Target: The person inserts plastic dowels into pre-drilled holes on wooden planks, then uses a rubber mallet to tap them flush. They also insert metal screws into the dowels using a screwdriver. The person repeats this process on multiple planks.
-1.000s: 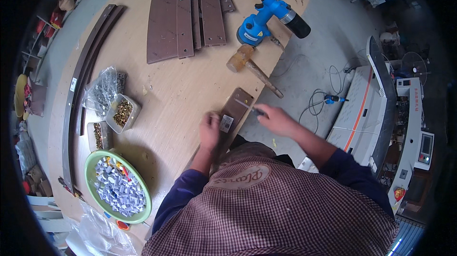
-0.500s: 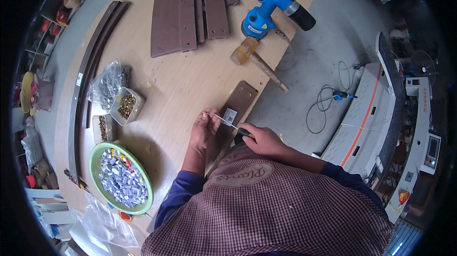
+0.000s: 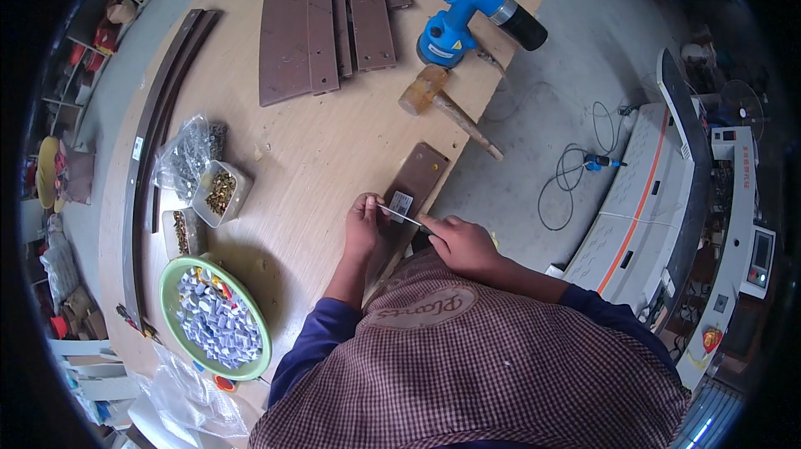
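My right hand (image 3: 464, 244) is closed round the dark handle of a screwdriver, whose thin metal shaft (image 3: 402, 215) points left. At the far end of the shaft, the fingertips of my left hand (image 3: 364, 222) are pinched together; whatever they hold there is too small to make out. Beneath both hands lies a long brown plank (image 3: 423, 167) with a white label (image 3: 401, 204) and a small yellow spot near its far end. Its near part is hidden by my hands and apron.
A wooden-handled mallet (image 3: 428, 90) and a blue rivet gun (image 3: 448, 36) stand beyond the plank, near more brown planks (image 3: 285, 40). Left are a tub of small metal fasteners (image 3: 221, 191), a green basin (image 3: 264, 334) of grey-white plastic pieces, and long dark strips (image 3: 142, 182). The table's right edge is close.
My left hand has shifted slightly right and its fingers look more tightly closed at the shaft's tip. My right hand has rolled a little over the screwdriver handle. The view has tilted slightly.
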Demonstrator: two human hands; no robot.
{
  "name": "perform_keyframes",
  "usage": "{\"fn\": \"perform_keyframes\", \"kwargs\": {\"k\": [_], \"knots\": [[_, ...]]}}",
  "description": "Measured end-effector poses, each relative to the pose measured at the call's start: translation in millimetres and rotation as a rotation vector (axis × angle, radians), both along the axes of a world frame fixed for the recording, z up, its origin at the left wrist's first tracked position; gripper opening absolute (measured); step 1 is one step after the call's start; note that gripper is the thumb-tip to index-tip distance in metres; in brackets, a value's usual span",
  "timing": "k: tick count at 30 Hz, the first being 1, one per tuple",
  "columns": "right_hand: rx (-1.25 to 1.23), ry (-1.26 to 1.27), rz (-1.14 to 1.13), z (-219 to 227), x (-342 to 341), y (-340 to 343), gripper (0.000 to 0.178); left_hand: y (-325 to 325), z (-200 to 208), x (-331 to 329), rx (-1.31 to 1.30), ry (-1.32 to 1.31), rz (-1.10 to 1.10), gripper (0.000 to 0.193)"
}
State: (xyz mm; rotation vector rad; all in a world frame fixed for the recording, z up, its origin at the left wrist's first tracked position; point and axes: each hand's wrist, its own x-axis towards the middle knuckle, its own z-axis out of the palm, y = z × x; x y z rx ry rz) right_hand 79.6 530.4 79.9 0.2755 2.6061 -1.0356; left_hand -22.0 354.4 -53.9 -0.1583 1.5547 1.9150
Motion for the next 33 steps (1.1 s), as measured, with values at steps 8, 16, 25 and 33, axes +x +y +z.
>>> {"fn": "perform_keyframes", "kwargs": {"k": [8, 16, 25, 33], "knots": [[0.169, 0.225, -0.034, 3, 8, 18, 0.018, 68, -19, -6, 0.261, -0.643, 0.106, 0.028], [0.635, 0.188, 0.037, -16, 4, 42, 0.016, 139, -48, -15, 0.378, -0.962, 0.105, 0.039], [0.739, 0.045, 0.121, -18, -16, 35, 0.013, 69, 4, -5, -0.192, 0.011, -0.207, 0.029], [0.622, -0.31, 0.224, 14, -86, 41, 0.018, -47, -1, 40, -0.853, 1.186, -0.383, 0.049]]}}
